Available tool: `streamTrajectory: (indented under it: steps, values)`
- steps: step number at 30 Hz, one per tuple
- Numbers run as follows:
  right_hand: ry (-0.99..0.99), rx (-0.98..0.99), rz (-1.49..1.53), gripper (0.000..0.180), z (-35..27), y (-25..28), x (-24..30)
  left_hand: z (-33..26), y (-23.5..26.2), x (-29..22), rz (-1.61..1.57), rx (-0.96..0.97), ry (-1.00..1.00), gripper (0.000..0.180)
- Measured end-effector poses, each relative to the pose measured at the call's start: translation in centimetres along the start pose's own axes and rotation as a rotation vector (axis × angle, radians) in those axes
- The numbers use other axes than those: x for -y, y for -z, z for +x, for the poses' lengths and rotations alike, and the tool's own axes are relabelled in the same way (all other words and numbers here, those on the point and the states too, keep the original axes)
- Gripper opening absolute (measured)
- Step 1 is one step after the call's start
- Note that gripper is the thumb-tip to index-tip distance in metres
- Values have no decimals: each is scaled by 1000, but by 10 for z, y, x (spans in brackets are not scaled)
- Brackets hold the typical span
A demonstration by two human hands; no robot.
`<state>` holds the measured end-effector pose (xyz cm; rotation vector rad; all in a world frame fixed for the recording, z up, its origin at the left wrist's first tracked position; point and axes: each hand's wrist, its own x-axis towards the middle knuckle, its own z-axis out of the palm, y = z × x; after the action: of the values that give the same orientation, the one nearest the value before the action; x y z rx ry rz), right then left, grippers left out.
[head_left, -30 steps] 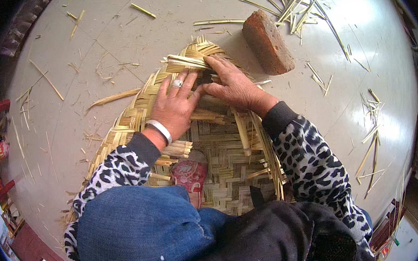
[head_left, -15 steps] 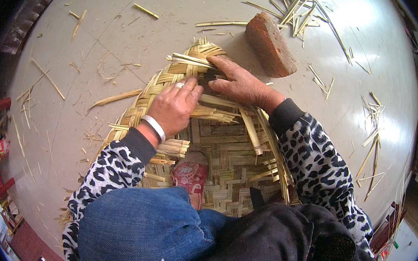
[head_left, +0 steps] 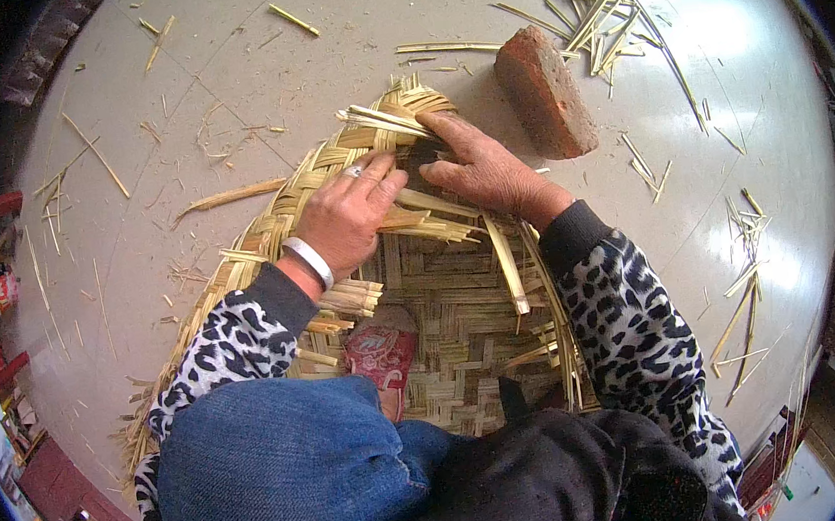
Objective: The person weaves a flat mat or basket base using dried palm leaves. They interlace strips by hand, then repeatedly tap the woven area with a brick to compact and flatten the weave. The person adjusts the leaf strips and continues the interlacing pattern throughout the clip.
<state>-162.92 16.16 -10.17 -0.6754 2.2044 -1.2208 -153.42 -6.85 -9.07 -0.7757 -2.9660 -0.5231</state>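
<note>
Woven bamboo mat [head_left: 444, 328] lies flat on the pale floor [head_left: 221, 99], spread out under the person's knees and reaching to the far middle of the scene, where its unfinished edge ends in loose yellow strips [head_left: 394, 122]. Both hands rest on that far edge, close together but not touching. The left hand [head_left: 348, 217], with a ring on one finger and a white bangle [head_left: 309, 261] at the wrist, lies palm down with its fingers pressed flat on a bundle of strips; its grip is not closed round anything that can be seen. The right hand [head_left: 484, 169] lies just to the right of it, fingers stretched toward the far left and pressing down on the weave at a dark gap; whether its fingertips pinch a strip cannot be told. Several loose strip ends stick up from the mat between the hands and the knees. A red patterned shoe [head_left: 383, 352] stands on the near part of the mat. A reddish brick [head_left: 544, 93] lies on the floor just beyond the right hand, near the mat's far right edge. Scattered bamboo slivers [head_left: 604, 1] litter the floor at far right.
</note>
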Motion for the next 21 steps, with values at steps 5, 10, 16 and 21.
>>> streamTrajectory:
  steps: [5,10,16,21]
  values:
    - [51,-6,12,73,1,1,-3,1,10,9,-357,-39,122,44]
    - [91,-34,-50,69,2,-1,0,3,17,17,-575,9,332,38]
    - [-10,-53,-273,48,12,-5,12,5,16,28,-800,-4,502,29]
    - [-7,-120,-314,36,20,-5,17,6,14,32,-866,-49,579,33]
